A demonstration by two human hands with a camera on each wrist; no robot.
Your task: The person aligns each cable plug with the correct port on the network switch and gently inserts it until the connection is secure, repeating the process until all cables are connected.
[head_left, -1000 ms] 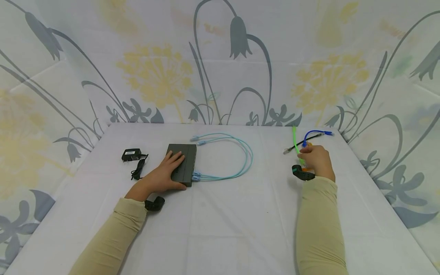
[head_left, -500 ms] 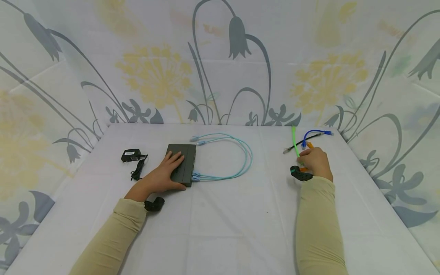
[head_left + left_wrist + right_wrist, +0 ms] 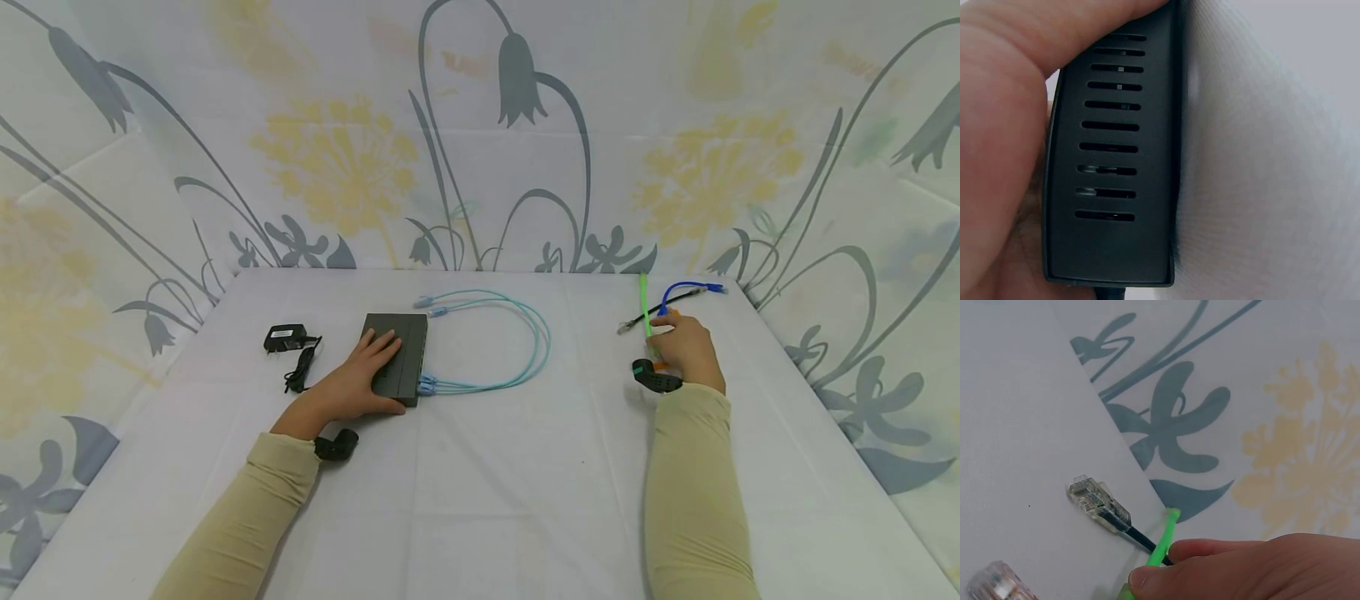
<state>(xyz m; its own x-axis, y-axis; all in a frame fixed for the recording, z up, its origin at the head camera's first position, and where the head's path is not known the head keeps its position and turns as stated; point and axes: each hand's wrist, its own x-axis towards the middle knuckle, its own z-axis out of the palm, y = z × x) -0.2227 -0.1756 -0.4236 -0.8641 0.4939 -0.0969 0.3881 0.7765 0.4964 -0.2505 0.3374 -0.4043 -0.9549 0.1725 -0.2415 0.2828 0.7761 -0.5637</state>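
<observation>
In the head view my left hand (image 3: 356,377) rests on a dark network switch (image 3: 405,358), fingers spread over its top. The left wrist view shows the thumb (image 3: 1085,31) lying against the slotted side (image 3: 1110,162). Two light-blue network cables (image 3: 550,337) loop from its right side, their other plugs loose at the back. At the right my right hand (image 3: 692,348) pinches a bright green cable (image 3: 643,300) between thumb and index finger; its near end is hidden by the hand. Beside it in the right wrist view lies a black cable's clear plug (image 3: 1097,503).
A blue cable (image 3: 678,287) and a black cable (image 3: 633,324) lie crossed behind my right hand, with bits of orange cable (image 3: 660,366) showing beside it. A black power adapter (image 3: 287,337) with a bundled cord (image 3: 300,371) lies left of the switch.
My right hand has shifted slightly left with its fingers on the green cable, covering and uncovering the orange cable. My left hand and the switch stay put.
</observation>
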